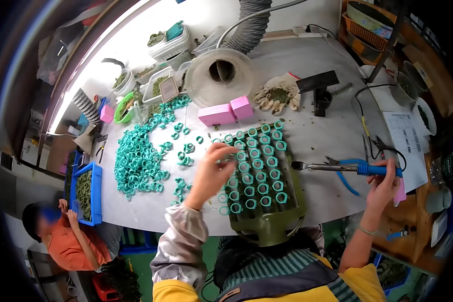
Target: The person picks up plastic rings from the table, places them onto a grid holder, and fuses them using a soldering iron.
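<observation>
While our right grip [382, 187] clutches the soldering iron [329, 167] (left grip [211, 171]: can't tell), one careless swing could scorch nearby rings [281, 150].

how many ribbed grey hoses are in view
2: one hose by the round clear hood, another hose at the left, above the blue tray in the picture; others may be hidden.

Grey tbl [332, 138] holds teal rings [137, 163], pink blks [217, 116] — + glove [262, 94].

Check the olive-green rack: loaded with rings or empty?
Loaded: teal rings sit in rows across the olive-green rack. The left hand hides part of it, so I cannot tell whether every spot is filled.
</observation>
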`<state>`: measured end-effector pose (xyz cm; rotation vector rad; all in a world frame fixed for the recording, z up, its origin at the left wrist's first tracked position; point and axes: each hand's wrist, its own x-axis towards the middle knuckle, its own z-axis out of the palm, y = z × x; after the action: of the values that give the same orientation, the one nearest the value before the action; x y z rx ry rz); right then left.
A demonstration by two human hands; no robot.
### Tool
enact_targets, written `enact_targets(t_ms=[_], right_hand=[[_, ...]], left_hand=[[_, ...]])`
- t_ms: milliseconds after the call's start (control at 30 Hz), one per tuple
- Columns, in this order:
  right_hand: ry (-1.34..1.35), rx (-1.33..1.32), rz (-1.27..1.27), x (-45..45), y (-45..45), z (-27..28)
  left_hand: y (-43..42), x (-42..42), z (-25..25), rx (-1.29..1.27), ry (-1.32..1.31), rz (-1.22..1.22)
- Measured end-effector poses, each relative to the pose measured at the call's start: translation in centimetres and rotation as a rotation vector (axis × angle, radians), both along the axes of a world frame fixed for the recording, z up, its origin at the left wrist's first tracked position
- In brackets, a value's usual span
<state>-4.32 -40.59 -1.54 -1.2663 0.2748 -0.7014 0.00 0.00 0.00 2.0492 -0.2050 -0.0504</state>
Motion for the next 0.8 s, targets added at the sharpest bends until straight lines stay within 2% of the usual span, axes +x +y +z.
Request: enact_targets(t_ms=[100, 167, 333, 433, 567, 633, 700, 733, 767, 800], right_hand=[[0.010, 0.021, -0.007, 0.0, 0.6, 0.1], [0.032, 0.030, -0.028, 0.2, 0.8, -0.1], [0.002, 0.072, 0.008, 0.9, 1.9, -1.3], [-0.024, -0.007, 0.036, 0.9, 2.3, -1.1], [0.008, 0.016, -0.048, 0.3, 0.5, -0.6], [0.026, 0.004, -0.093, 0.1, 0.1, 0.0], [0.004, 0.045, -0.057, 0.0, -0.6, -0.3], [0.012, 0.068, -0.048, 0.0, -0.9, -0.5], [0.019, 0.056, -0.053, -0.1, -1.0, -0.6], [0.025, 0.040, -0.063, -0.2, -1.2, -0.6]], left_hand=[[-6.1, 0.3, -0.6, 0.033, -0.145, -0.191], [-8.7, 1.0, -1.2, 0.240, -0.356, -0.217], [-10.7, 2.4, -3.6, 0.273, -0.352, -0.232], [-10.9, 2.4, -3.7, 0.275, -0.347, -0.240], [-10.8, 2.6, -3.7, 0.306, -0.393, -0.269], [-10.5, 2.5, -3.5, 0.302, -0.400, -0.293], [-9.7, 2.5, -2.9, 0.184, -0.400, -0.280], [-8.5, 2.7, -1.9, 0.141, -0.328, -0.242], [-6.8, 3.0, -1.1, 0.139, -0.380, -0.178], [-4.2, 3.3, -1.8, -0.022, -0.168, -0.001]])
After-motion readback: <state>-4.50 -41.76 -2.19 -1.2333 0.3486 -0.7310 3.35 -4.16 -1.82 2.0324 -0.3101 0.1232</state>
